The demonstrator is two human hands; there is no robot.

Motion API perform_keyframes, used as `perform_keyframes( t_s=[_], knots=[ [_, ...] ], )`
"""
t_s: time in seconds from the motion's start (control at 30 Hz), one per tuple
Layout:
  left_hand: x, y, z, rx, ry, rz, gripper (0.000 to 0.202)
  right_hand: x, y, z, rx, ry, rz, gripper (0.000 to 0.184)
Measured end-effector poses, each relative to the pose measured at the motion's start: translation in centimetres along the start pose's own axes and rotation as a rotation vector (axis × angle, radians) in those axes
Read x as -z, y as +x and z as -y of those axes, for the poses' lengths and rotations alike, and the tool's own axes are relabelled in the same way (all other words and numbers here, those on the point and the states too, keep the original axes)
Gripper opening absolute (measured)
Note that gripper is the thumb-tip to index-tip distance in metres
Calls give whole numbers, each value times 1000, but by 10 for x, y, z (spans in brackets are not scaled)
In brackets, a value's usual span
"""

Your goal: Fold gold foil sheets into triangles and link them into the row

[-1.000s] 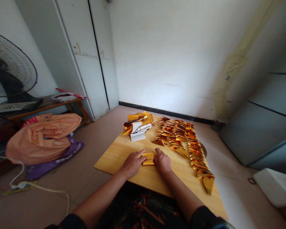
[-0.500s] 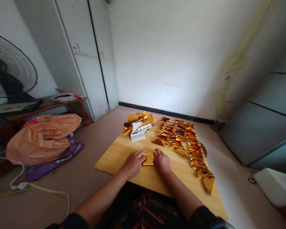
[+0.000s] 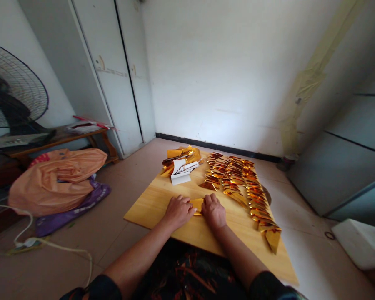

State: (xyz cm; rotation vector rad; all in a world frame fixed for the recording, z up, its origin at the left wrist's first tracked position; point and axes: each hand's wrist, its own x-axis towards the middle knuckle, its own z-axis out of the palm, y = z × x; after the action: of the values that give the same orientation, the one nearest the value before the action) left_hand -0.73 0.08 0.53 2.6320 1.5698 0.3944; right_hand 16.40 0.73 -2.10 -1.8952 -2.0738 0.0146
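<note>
A small sheet of gold foil paper (image 3: 197,205) lies on a wooden board (image 3: 150,202) resting over my lap. My left hand (image 3: 178,210) presses on its left edge with fingers curled down. My right hand (image 3: 213,210) presses on its right edge, fingers bent over the paper. Most of the sheet is hidden between the two hands. Beyond them lies a long row of several folded gold pieces (image 3: 243,187), running from the board's far side to its right edge.
A heap of unfolded gold and white sheets (image 3: 180,162) sits at the board's far left. On the floor to the left are an orange plastic bag (image 3: 56,177), a purple bag (image 3: 71,208) and a white cable (image 3: 50,243). A fan (image 3: 12,91) stands at far left.
Both hands have drawn closer together over the gold sheet, so less of it shows now than one second ago. Nothing else on the board has moved.
</note>
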Motion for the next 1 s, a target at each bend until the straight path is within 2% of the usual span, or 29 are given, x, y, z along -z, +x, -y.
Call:
perform_keyframes(
  t_s=[0.2,0.37,0.57,0.63,0.8,1.0],
  knots=[
    [-12,-8,-8,82,1,-95,21,6,-7,-13,17,202,-26,13],
    [-16,-14,-5,91,-2,-106,20,11,-15,-23,119,241,-55,13],
    [-18,-14,-4,104,0,-119,22,16,-15,-22,89,248,-38,11],
    [-18,-13,-5,104,2,-121,22,16,-15,-19,47,236,-22,16],
    [-16,-13,-7,111,-3,-124,18,16,-20,-3,-61,169,47,43],
    [-14,-15,-7,105,-16,-94,22,16,-24,10,-81,115,62,54]
  ],
)
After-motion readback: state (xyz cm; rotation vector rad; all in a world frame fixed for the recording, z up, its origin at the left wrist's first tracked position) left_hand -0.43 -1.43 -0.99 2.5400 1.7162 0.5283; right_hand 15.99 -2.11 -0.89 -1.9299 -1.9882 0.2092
